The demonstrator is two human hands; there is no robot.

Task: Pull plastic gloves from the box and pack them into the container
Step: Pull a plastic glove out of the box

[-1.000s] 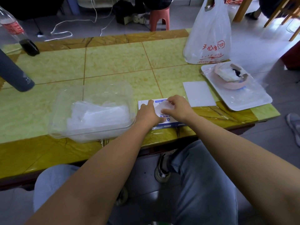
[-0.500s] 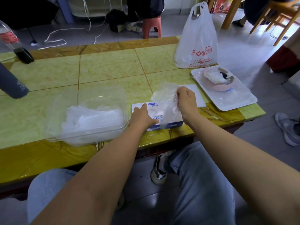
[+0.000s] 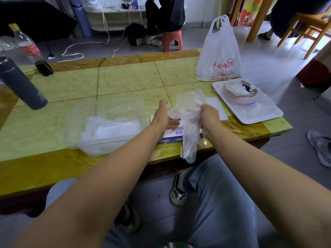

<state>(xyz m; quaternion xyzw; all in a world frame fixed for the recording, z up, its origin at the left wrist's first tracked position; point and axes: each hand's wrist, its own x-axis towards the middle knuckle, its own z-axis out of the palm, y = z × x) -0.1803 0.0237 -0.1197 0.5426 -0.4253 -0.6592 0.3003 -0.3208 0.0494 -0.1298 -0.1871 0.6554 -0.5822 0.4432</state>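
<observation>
Here the right hand (image 3: 208, 118) clenches a clear glove (image 3: 189, 140) above the box (image 3: 170, 136) at the table's (image 3: 125, 77) near edge, its long axis hanging downward, while the open left hand (image 3: 162, 119), touching its top, lies nearer the container (image 3: 114, 104) just left.

Right grip (image 3: 208, 119): fingers curled round a clear crumpled plastic glove (image 3: 189, 140), above the white-and-blue cardboard box (image 3: 170, 136).
Left grip (image 3: 163, 117): fingers extended, touching the glove's upper edge.
Container: clear rectangular plastic tub (image 3: 123, 104) holding piled gloves, just left of the box on the yellow-green tiled desk (image 3: 129, 77).
</observation>
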